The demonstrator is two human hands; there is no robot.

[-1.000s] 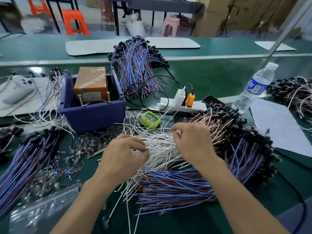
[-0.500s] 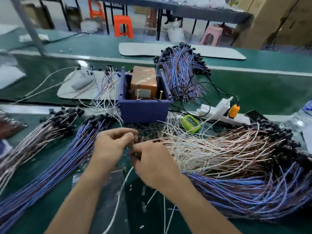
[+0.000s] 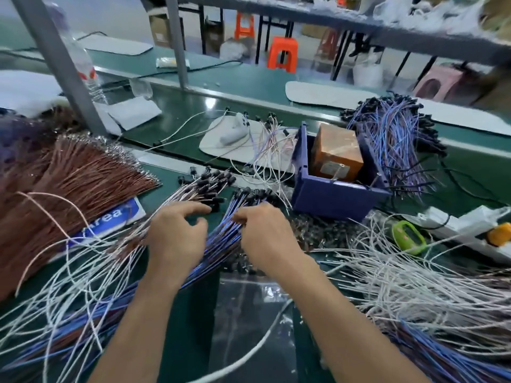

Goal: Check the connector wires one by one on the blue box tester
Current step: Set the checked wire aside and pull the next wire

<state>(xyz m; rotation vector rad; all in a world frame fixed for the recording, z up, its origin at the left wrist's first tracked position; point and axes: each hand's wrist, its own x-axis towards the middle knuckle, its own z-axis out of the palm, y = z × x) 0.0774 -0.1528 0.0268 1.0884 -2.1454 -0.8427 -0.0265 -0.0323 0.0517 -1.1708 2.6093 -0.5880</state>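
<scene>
Both hands are away from the tangle of white wires (image 3: 401, 272), which now lies off to the right. They are working the fan of blue wires (image 3: 221, 239) lying to the left of the blue box (image 3: 331, 199). A second ago they were buried in that white heap, and half a second ago they met in front of the box, pinching something small. Now the view has swung left and the hands have parted.

The left hand (image 3: 177, 239) hovers with fingers spread and loosely bent and holds nothing. Its forefinger reaches toward the black plugs on the pale wires (image 3: 193, 189) beside the blue fan.

The right hand (image 3: 265, 239) has its fingertips curled down into the blue wires near their plug ends. I can't tell whether it has actually pinched one strand out of the bundle.

The blue box sits just beyond the right hand, apart from it, with a brown block (image 3: 336, 153) inside. No wire from either hand reaches the box.

So this looks like a switch of pile. The hands are hunting for the next wire rather than testing one. The next step would be to work a single blue wire free and carry its plug to the box.
</scene>
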